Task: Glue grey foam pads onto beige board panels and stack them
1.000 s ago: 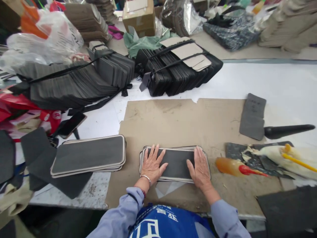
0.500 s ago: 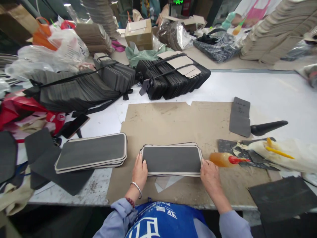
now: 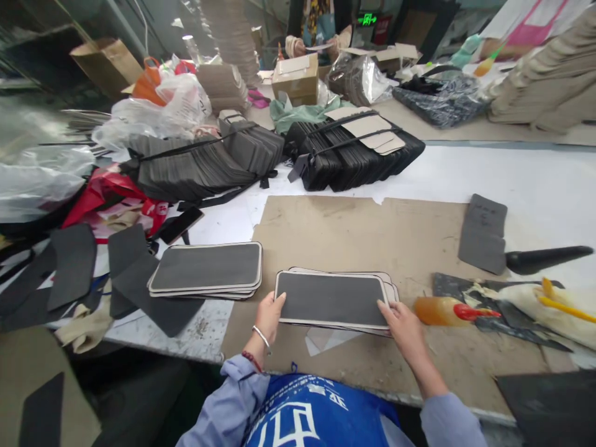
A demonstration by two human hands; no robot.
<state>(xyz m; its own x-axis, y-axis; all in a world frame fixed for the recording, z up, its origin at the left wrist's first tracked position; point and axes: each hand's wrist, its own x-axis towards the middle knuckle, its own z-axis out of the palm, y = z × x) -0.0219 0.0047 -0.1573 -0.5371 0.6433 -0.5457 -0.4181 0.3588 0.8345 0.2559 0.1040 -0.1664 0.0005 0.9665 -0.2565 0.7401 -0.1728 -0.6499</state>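
The near middle panel is coloured dark grey and edged in cream. The apron is coloured blue and lettered in white; the amber bottle at right is tipped with red. The tan cardboard is marked by dark stains.

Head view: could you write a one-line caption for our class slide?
Left hand and right hand hold a dark, pale-edged panel at its ends, beside similar stacked panels.
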